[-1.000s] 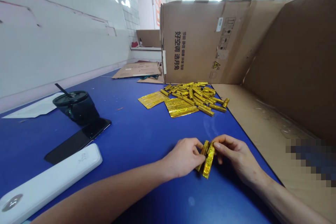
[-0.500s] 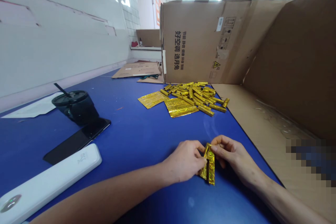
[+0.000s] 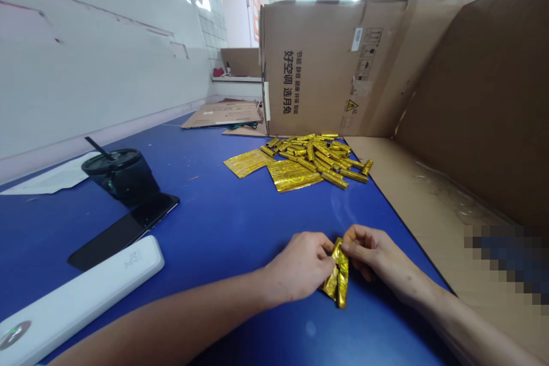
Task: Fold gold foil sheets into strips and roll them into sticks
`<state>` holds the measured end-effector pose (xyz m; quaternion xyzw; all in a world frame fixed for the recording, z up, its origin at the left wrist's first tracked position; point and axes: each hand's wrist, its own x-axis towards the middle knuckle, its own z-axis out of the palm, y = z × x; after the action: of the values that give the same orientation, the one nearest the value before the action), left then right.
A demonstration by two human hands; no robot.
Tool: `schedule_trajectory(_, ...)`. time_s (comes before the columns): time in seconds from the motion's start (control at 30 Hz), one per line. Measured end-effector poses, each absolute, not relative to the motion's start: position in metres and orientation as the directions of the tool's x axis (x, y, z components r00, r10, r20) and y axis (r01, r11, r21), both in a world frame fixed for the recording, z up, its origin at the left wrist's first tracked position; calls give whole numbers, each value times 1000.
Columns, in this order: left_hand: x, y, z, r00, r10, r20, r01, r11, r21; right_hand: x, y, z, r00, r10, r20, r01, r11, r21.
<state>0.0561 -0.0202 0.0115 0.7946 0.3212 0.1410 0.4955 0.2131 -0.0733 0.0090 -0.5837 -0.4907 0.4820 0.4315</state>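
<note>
A shiny gold foil sheet (image 3: 342, 283), partly folded into a narrow strip along its right side, is between my two hands over the blue table. My left hand (image 3: 302, 266) pinches its left part, thumb and forefinger closed on the foil. On the upper right edge, the thumb and fingertips of my right hand (image 3: 366, 249) press the folded strip. Farther back lie two flat stacks of gold foil sheets (image 3: 294, 176), (image 3: 246, 163) beside a heap of folded gold foil rolls (image 3: 323, 155).
A large cardboard box (image 3: 317, 68) stands behind the heap, with more cardboard along the right edge. On the left are a dark cup with a straw (image 3: 122, 174), a black phone (image 3: 124, 231), a long white device (image 3: 86, 300) and a white paper (image 3: 51, 176).
The foil's right side has gone from a wide flat flap to a narrower, rounder fold. Both hands stay on it and have shifted only slightly.
</note>
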Motion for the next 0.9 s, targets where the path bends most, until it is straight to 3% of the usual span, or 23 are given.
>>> schedule_trajectory(0.43,49,-29,21,796,605,14,386,-526,758,217,-74,8,-61,967,-248,-290,-255,-922)
schedule_trajectory(0.77,46,-38,31,828,560,27,330,-526,784,220,-70,8,-68,948,-312,-391,-313,-865)
schedule_trajectory(0.9,48,-36,27,819,574,5,309,-448,839,220,-71,8,-40,957,-286,-385,-279,-880)
